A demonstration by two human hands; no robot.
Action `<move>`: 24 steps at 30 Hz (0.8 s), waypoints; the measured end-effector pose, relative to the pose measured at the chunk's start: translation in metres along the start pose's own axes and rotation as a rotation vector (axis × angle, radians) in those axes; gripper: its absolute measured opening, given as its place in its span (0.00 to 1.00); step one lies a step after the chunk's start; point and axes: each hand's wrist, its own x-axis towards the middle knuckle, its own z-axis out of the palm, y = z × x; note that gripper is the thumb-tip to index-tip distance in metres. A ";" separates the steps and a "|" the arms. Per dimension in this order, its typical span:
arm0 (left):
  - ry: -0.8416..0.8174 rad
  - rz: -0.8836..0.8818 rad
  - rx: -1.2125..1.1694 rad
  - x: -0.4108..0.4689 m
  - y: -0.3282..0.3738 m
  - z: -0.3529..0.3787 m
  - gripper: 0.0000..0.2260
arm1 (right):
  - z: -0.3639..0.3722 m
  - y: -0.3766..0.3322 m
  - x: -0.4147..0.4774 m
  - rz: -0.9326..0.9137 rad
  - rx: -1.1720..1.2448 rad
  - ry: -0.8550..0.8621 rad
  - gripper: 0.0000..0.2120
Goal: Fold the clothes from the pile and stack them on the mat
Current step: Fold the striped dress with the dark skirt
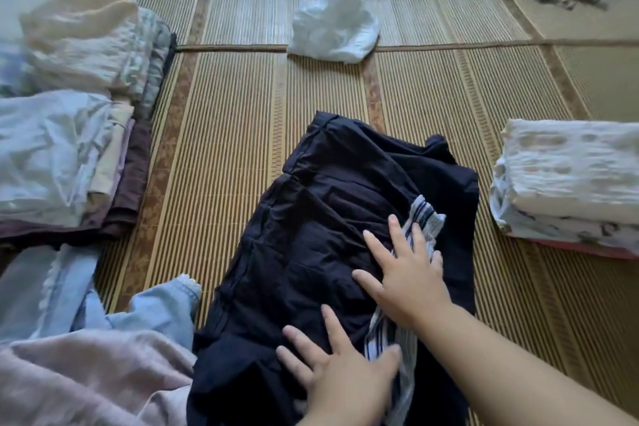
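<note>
A dark navy garment (pixel 332 218) lies spread on the woven straw mat (pixel 242 114) in front of me, with a blue-and-white striped piece (pixel 423 214) showing along its right side. My left hand (pixel 332 367) presses flat on the garment's near part, fingers straight and spread. My right hand (pixel 404 270) lies flat a little farther up, fingers spread across the navy cloth and the striped piece. An unfolded heap of pale pink cloth (pixel 86 377) and light blue cloth (pixel 145 311) sits at my near left.
Folded stacks stand at the left: a white-topped one (pixel 52 156) and a cream one (pixel 86 41) behind it. Another folded stack (pixel 567 176) sits at the right. A crumpled white item (pixel 333 24) lies farther ahead. Bedding runs along the far edge.
</note>
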 end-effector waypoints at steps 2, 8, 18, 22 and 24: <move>-0.052 0.032 0.121 -0.008 -0.005 -0.005 0.52 | 0.002 0.006 0.007 -0.052 0.018 -0.039 0.33; 0.484 0.387 0.267 0.006 -0.018 -0.068 0.24 | -0.013 -0.005 0.041 -0.350 -0.107 -0.096 0.37; 0.777 0.677 0.290 0.110 0.064 -0.233 0.27 | -0.100 0.009 0.124 -0.061 0.435 0.482 0.26; 0.706 0.629 0.042 0.135 0.095 -0.275 0.21 | -0.130 0.008 0.158 -0.086 0.600 0.147 0.22; 0.641 0.593 -0.032 0.138 0.100 -0.278 0.17 | -0.135 0.007 0.170 -0.104 0.547 0.087 0.17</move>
